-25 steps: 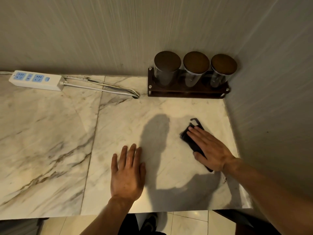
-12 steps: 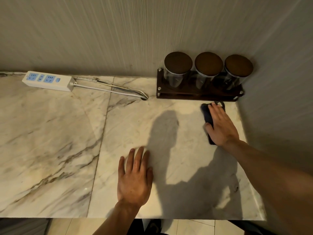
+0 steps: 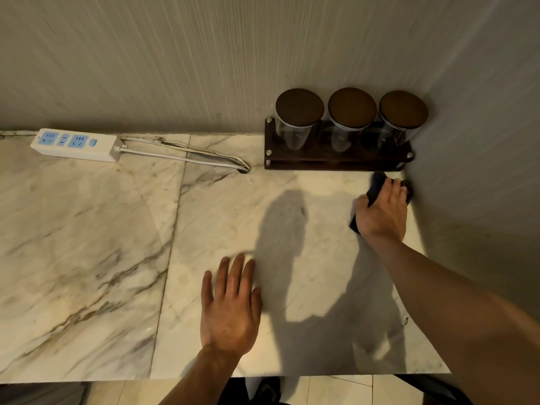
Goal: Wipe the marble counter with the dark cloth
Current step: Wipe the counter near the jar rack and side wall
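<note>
Dark cloth (image 3: 376, 185) lies crumpled, mostly hidden under right hand (image 3: 382, 213)

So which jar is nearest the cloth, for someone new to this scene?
Find the back right corner of the marble counter, where a dark wooden rack holds three jars. It is the rightmost jar, beside the side wall, above the dark cloth.

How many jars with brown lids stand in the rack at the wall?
3, side by side in the dark rack at the back corner: left jar, middle jar, right jar nearest the side wall. No other jar shows; none seems hidden.
</note>
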A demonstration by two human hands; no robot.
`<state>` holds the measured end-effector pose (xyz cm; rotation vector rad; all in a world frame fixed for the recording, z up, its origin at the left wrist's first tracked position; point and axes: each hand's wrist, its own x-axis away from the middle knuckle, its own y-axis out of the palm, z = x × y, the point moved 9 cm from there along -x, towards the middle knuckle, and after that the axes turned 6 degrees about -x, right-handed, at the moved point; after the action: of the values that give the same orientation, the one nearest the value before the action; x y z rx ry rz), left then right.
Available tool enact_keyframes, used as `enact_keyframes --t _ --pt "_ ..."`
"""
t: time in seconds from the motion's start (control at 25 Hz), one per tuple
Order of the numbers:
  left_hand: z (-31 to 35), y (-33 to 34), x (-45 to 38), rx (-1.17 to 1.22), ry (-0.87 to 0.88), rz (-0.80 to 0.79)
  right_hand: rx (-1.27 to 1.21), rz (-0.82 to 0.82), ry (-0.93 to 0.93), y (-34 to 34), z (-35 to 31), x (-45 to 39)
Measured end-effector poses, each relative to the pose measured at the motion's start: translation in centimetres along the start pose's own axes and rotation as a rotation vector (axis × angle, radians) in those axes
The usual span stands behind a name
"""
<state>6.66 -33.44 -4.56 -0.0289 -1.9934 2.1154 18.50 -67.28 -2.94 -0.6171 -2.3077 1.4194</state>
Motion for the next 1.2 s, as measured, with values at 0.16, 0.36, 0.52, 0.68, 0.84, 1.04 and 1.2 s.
enact_keyframes --t 0.16,0.36,0.52,0.68,0.84,1.04,1.2 --pt "0.1 -0.2 0.0 0.0 0.002 0.003 -0.023 0.019 0.057 -0.2 0.7 1.3" --pt "0.0 -0.4 0.0 0.016 0.0 0.006 -0.034 0.043 0.112 -0.6 1.9 4.6" --pt "0.2 -0.4 0.1 0.016 0.027 0.002 -0.046 0.078 0.135 -1.2 3.1 7.4" --pt "0.2 -0.4 0.2 0.029 0.037 -0.002 -0.065 0.11 0.16 -1.6 4.6 10.5" --pt "0.1 -0.3 0.1 0.027 0.038 -0.016 -0.081 0.134 0.174 -2.2 6.1 13.2" --pt "0.2 -0.6 0.1 0.043 0.029 -0.003 -0.13 0.178 0.21 -2.9 8.1 17.6" --pt "0.2 -0.4 0.2 0.056 0.035 0.012 -0.147 0.18 0.238 -3.3 9.9 20.0"
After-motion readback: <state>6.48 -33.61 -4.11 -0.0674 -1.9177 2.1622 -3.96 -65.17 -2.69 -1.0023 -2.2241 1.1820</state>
